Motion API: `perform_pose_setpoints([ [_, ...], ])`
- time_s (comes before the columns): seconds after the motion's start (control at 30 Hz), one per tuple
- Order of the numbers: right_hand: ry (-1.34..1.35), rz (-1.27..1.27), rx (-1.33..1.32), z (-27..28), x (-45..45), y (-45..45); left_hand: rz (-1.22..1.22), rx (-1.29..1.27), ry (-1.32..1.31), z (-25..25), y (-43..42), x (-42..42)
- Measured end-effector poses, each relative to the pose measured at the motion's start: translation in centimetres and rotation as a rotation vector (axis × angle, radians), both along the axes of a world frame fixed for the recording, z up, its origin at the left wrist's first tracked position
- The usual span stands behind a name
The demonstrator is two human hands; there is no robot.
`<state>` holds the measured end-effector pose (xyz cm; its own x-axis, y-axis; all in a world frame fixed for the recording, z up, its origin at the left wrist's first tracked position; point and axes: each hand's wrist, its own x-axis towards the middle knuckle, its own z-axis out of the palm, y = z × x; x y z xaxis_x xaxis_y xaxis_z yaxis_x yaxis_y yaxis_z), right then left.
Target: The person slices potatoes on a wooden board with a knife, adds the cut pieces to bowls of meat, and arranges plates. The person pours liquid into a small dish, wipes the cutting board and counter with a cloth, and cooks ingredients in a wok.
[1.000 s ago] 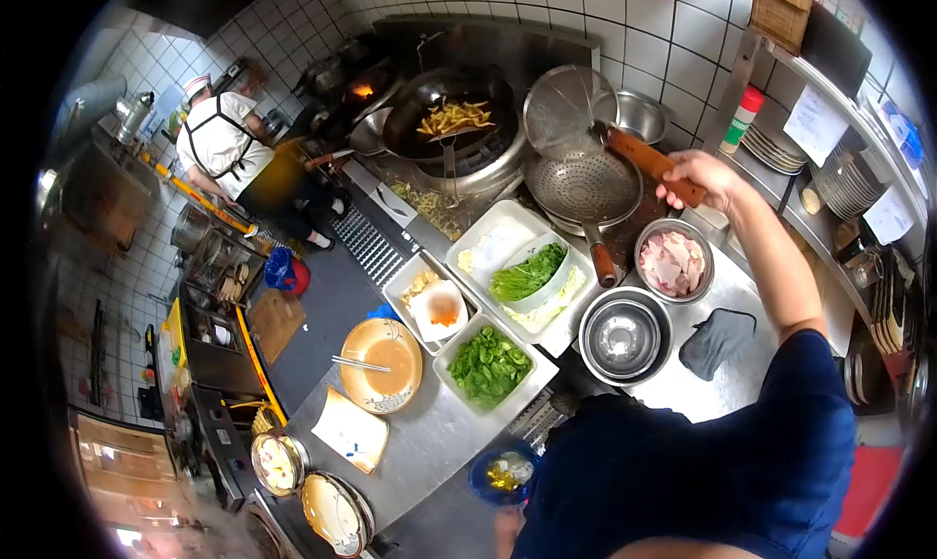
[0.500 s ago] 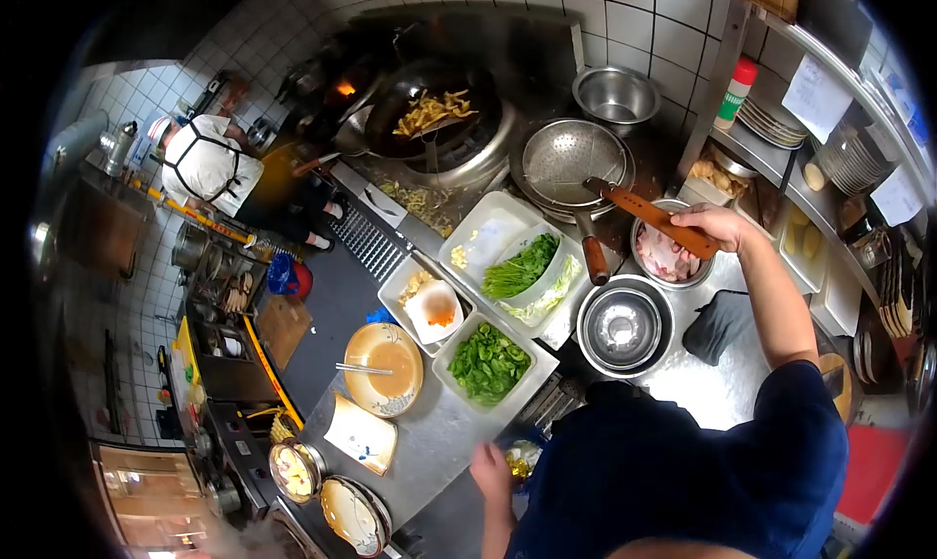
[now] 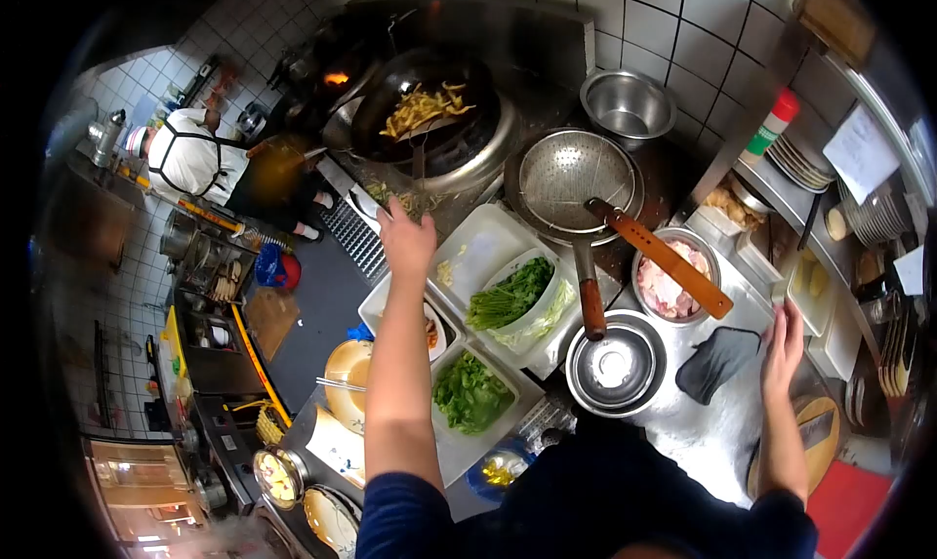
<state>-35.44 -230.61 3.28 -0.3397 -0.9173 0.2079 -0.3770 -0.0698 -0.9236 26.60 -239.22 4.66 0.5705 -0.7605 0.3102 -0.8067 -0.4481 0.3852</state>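
My left hand (image 3: 406, 235) reaches over the stove edge, thumb and fingers apart and nothing visible in it. Just beyond its fingertips is the thin handle of a wok turner (image 3: 419, 159), whose head rests among yellowish-brown strips of food (image 3: 427, 108) in the black wok (image 3: 376, 120). My right hand (image 3: 783, 349) is raised over the steel counter with its fingers stretched out, holding nothing. Beside it lies a dark folded cloth (image 3: 719, 364). A flat brown handle (image 3: 673, 264) spans from the perforated strainer (image 3: 576, 174) across a steel bowl of raw meat (image 3: 656, 291).
White tubs hold leafy greens (image 3: 473, 393) and green stalks (image 3: 512, 296). Nested steel bowls (image 3: 617, 362) stand at the counter's front. Shelves with plates (image 3: 800, 164) line the right. Flame (image 3: 336, 78) shows at the back burner. Another person (image 3: 195, 157) bends at the far left.
My right hand has let go of the flat brown handle and moved down to the right. My left hand has swung up and forward from beside my body to the stove edge.
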Motion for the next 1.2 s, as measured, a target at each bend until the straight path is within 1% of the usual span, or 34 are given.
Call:
perform_pose_setpoints([
  [0.03, -0.030, -0.044, 0.091, 0.4, -0.1, 2.0, 0.011, 0.074, 0.003, -0.4, -2.2, 0.7],
  [0.1, 0.042, -0.068, 0.101, -1.3, -0.3, 5.4, 0.022, 0.220, 0.007, -2.0, -5.9, 1.9],
  [0.2, 0.189, 0.012, 0.223, -5.6, -2.0, 10.3, -0.059, 0.314, -0.054, -4.9, -9.3, 4.1],
  [0.27, 0.237, 0.042, 0.296, -7.8, -2.8, 13.5, -0.140, 0.348, -0.072, -4.5, -10.0, 5.2],
  [0.3, 0.237, 0.044, 0.350, -8.9, -3.7, 14.8, -0.176, 0.366, -0.081, -4.0, -10.1, 5.4],
  [0.33, 0.278, 0.056, 0.409, -9.3, -4.3, 16.0, -0.183, 0.326, -0.076, -2.7, -9.6, 5.1],
  [0.43, 0.586, 0.211, 0.460, -11.1, -6.7, 19.4, -0.204, 0.232, -0.063, 3.0, -6.8, 3.6],
  [0.5, 0.556, 0.201, 0.486, -11.4, -6.3, 20.6, -0.212, 0.190, -0.044, 5.2, -5.9, 4.3],
  [0.6, 0.528, 0.176, 0.537, -11.5, -6.1, 21.2, -0.218, 0.078, -0.037, 6.5, -6.4, 5.8],
  [0.7, 0.542, 0.166, 0.445, -11.7, -5.4, 21.0, -0.167, 0.066, 0.033, 7.9, -8.0, 5.9],
  [0.73, 0.546, 0.165, 0.440, -11.8, -5.2, 20.9, -0.164, 0.009, 0.003, 7.2, -8.8, 6.3],
  [0.8, 0.556, 0.164, 0.432, -11.5, -4.9, 20.7, -0.129, 0.001, -0.059, 4.5, -11.7, 8.2],
  [0.87, 0.557, 0.159, 0.463, -10.9, -5.0, 20.6, -0.091, -0.017, -0.089, 2.9, -13.3, 8.5],
  [1.0, 0.590, 0.156, 0.464, -12.4, -6.3, 21.2, -0.081, 0.121, -0.082, -0.1, -14.4, 9.1],
  [1.1, 0.626, 0.172, 0.468, -12.3, -6.6, 21.7, -0.085, 0.094, -0.051, -0.1, -13.2, 8.2],
  [1.2, 0.670, 0.217, 0.492, -13.1, -7.5, 22.6, -0.135, 0.082, 0.037, 1.4, -11.1, 7.6],
])
